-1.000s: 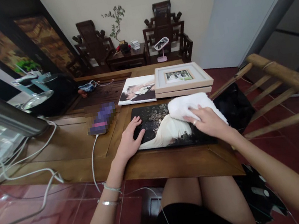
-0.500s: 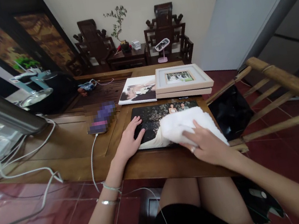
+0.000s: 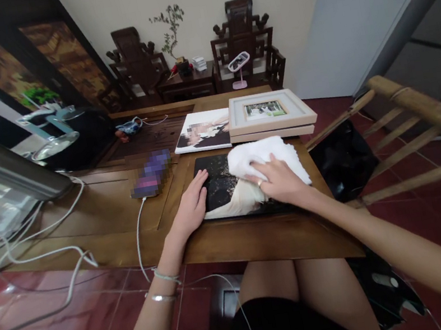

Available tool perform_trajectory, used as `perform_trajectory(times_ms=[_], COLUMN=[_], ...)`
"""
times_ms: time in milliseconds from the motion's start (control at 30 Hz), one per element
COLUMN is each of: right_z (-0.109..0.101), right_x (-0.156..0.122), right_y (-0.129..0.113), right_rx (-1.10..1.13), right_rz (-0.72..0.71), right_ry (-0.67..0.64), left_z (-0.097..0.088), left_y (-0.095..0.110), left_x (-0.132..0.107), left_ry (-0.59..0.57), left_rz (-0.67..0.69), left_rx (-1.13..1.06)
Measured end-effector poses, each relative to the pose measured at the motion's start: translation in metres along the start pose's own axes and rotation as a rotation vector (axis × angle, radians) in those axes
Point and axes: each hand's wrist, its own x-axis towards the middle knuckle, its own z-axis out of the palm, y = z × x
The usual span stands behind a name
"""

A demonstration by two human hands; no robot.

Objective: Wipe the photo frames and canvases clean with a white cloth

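Note:
A dark photo panel (image 3: 220,188) with a pale dress in its picture lies flat near the front edge of the wooden table (image 3: 259,240). My left hand (image 3: 190,203) rests flat at the panel's left edge, fingers stretched out and holding nothing. On the panel's upper right lies a white towel (image 3: 273,150), bunched under my right hand (image 3: 276,178). The right fingers press into the cloth and grip it. Much of the picture's right half is hidden by towel and hand.
Behind the panel are a white-edged photo print (image 3: 201,131) and stacked light wooden picture frames (image 3: 271,113). A phone (image 3: 150,174) on a white cable (image 3: 138,242) lies to the left. A bamboo chair (image 3: 421,118) stands at the right, with a black bag (image 3: 345,160).
My right hand has moved the towel up and slightly left over the panel, uncovering more of the pale dress. The left hand stays at the left edge, its thumb now closer to the fingers.

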Motion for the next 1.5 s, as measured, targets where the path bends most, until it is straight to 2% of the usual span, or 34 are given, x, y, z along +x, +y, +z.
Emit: perform_trajectory(times_ms=[67,167,267,367,600,733,800,867,1000,1133,1233,1300,1367,1500], right_z=[-0.002,-0.009,-0.014,-0.013,0.004,0.010,0.015,0.020,0.026,0.018,0.010,0.008,0.009,0.016], right_x=[-0.030,-0.069,-0.084,-0.066,0.028,0.060,0.060,0.050,0.001,-0.053,-0.071,-0.068,-0.051,0.008], right_y=[-0.018,-0.042,-0.052,-0.045,-0.003,0.003,0.001,-0.006,-0.030,-0.059,-0.068,-0.064,-0.055,-0.031], right_rx=[0.043,0.171,0.232,0.186,-0.003,-0.030,-0.041,-0.050,-0.039,0.034,0.075,0.081,0.058,-0.035], right_rz=[-0.054,-0.139,-0.181,-0.188,-0.045,-0.004,0.003,-0.016,-0.138,-0.271,-0.289,-0.280,-0.246,-0.137], right_ry=[-0.018,-0.126,-0.200,-0.181,-0.053,-0.029,-0.015,-0.009,-0.032,-0.146,-0.209,-0.218,-0.191,-0.100], left_z=[0.000,0.001,0.002,0.002,0.002,0.002,0.002,0.002,0.002,0.003,0.003,0.002,0.002,0.001], left_y=[0.001,0.001,0.000,-0.003,-0.005,-0.006,-0.006,-0.006,-0.006,-0.006,-0.005,-0.005,-0.004,-0.005], left_x=[0.000,0.000,0.000,0.000,0.000,0.000,0.000,0.000,0.001,0.001,0.001,0.002,0.002,0.001], left_ry=[0.010,0.019,-0.006,-0.037,-0.041,-0.033,-0.037,-0.042,-0.045,-0.042,-0.029,-0.029,-0.038,-0.040], left_rz=[0.003,-0.004,-0.017,-0.011,-0.004,-0.002,-0.002,0.000,-0.004,-0.008,-0.005,-0.014,-0.022,-0.007], left_rx=[0.007,0.020,0.029,0.046,0.025,0.028,0.029,0.028,0.025,0.025,0.018,0.015,0.015,0.017])
